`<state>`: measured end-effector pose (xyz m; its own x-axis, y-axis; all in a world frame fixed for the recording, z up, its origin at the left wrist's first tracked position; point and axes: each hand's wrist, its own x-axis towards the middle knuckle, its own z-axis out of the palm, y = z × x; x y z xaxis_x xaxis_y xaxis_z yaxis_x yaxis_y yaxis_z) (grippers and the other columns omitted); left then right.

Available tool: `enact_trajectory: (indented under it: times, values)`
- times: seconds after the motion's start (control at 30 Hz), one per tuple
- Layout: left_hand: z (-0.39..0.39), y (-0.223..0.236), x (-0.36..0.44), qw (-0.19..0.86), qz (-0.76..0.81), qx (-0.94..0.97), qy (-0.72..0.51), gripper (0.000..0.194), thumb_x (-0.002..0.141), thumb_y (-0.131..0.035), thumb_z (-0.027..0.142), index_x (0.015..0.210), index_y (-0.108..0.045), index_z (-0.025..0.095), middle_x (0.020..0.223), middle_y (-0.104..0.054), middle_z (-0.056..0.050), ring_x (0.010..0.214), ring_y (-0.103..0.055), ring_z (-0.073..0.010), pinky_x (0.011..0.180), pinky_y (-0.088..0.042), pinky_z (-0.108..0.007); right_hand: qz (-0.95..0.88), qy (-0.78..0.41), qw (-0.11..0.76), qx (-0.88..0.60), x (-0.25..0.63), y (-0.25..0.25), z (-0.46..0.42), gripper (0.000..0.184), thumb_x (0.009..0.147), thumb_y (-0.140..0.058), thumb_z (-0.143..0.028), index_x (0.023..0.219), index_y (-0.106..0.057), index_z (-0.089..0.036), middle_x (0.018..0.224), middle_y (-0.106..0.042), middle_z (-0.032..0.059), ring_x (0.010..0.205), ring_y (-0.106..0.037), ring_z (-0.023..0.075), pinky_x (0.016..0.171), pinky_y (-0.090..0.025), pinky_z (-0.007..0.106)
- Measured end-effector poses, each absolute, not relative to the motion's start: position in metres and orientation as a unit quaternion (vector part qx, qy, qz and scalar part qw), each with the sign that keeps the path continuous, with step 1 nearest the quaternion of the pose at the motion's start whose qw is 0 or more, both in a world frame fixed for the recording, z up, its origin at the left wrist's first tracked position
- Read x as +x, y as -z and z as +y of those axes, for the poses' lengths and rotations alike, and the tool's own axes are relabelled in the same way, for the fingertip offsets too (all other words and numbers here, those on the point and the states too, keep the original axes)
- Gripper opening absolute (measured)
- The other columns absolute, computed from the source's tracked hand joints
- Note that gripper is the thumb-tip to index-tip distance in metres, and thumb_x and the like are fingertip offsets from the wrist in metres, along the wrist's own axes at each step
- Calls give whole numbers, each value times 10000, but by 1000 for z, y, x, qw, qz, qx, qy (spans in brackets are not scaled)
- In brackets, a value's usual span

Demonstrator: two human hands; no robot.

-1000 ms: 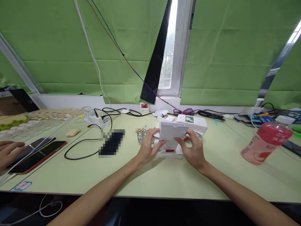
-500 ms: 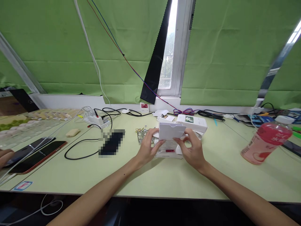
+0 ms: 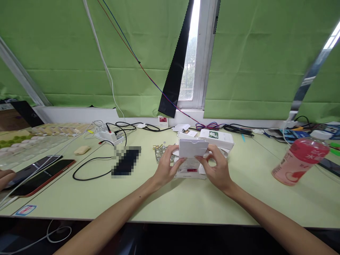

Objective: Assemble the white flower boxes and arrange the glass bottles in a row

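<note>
Between my two hands is a small white cardboard box (image 3: 190, 162) with a red mark on its lower part, its flap (image 3: 193, 147) raised toward me. My left hand (image 3: 168, 164) grips the box's left side, thumb across the front. On the right side, my right hand (image 3: 214, 169) grips it with the thumb near the flap's lower edge. Small glass bottles (image 3: 159, 153) with a gold-coloured part lie just left of the box, partly behind my left fingers. Another white box (image 3: 217, 139) with a green picture lies behind my right hand.
A pink drink bottle (image 3: 300, 159) stands at right. To the left are a pixelated dark phone (image 3: 126, 161), two more phones (image 3: 44, 177), a beige bar (image 3: 82, 150) and a power strip (image 3: 108, 136) with cables. Another person's hand (image 3: 5, 178) is at the left edge.
Almost nothing differs. The box's raised flap has shifted very slightly left between my hands, and both hands keep their grip.
</note>
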<state>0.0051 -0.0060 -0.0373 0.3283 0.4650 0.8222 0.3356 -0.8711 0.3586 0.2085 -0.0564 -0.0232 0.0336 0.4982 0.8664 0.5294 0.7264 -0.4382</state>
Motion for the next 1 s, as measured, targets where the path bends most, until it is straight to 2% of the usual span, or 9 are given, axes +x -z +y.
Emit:
enact_trajectory:
  times: [0.43,0.6,1.0]
  values:
    - [-9,33,5,18,223,820,-527,333,957,-588,227,1276,-492,220,1102,-647,-79,972,-612,-195,778,-531,-319,-686,21,630,-362,210,22,-57,270,937,-647,-247,1202,-598,-238,997,-662,53,845,-586,171,577,-548,283]
    - [-10,31,5,7,220,820,-529,320,956,-586,224,1264,-497,217,1080,-649,-80,952,-615,-196,762,-532,-320,-689,35,639,-340,210,21,-59,372,944,-628,-198,1306,-566,-259,1092,-675,69,877,-591,173,598,-562,287]
    - [-8,33,5,14,225,815,-533,313,950,-597,233,1247,-500,216,1083,-644,-79,960,-617,-196,765,-529,-318,-684,52,637,-352,211,21,-58,259,947,-623,-216,1203,-604,-246,959,-665,46,788,-581,160,584,-558,289]
